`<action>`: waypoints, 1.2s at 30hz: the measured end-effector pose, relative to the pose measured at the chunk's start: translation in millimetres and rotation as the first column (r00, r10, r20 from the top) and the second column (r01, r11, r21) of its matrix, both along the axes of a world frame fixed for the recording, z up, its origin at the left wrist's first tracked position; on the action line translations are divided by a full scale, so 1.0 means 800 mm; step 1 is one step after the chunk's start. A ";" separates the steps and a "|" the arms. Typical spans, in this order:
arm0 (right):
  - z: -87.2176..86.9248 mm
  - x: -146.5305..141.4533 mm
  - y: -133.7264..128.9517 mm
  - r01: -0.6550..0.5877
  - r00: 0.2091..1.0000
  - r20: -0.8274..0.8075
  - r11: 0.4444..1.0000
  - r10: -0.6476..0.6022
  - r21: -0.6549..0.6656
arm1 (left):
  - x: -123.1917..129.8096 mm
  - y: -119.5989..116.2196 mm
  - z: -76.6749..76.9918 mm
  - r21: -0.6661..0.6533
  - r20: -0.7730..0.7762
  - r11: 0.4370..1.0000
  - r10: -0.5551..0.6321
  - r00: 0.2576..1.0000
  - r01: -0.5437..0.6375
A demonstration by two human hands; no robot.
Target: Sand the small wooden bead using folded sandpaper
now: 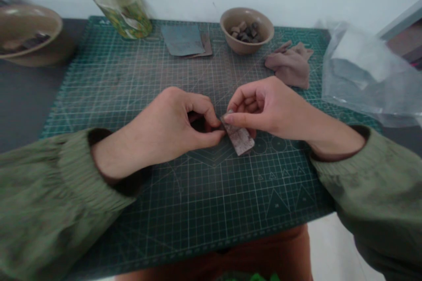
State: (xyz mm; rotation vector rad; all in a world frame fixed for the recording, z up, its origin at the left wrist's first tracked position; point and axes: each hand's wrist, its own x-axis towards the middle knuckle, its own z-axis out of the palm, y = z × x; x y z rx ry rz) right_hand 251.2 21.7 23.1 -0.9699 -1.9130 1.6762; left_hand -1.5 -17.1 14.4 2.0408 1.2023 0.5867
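Over the middle of the cutting mat, my right hand (263, 107) pinches a small, worn, grey-brown strip that looks like folded sandpaper (242, 140) between thumb and fingers. The strip slants down toward me, its lower end free. My left hand (184, 122) is closed in a pinch right beside the strip's upper left edge. Between its thumb and forefinger a small dark piece (224, 128) barely shows, touching or very near the strip. The fingers hide most of it, so its kind is unclear.
The green cutting mat (158, 210) covers the table. Along its back stand a pump bottle (127, 12), blue-grey sheets (183, 40), a bowl (245, 48) of small chunks and a crumpled mauve cloth (292, 66). A larger bowl (36, 54) is left, a clear plastic bag (365, 70) right.
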 end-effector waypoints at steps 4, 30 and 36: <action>-0.002 0.000 0.001 0.005 1.000 0.018 1.000 -0.005 0.013 | -0.001 0.000 0.001 -0.010 -0.016 1.000 0.005 1.000 -0.005; 0.001 0.000 0.004 -0.019 0.997 0.070 1.000 0.017 0.019 | -0.001 0.001 -0.001 -0.013 0.021 1.000 -0.012 1.000 0.012; 0.001 0.002 0.006 0.118 0.990 0.068 0.992 -0.122 0.053 | -0.002 0.001 -0.001 -0.009 0.035 1.000 -0.011 0.999 0.012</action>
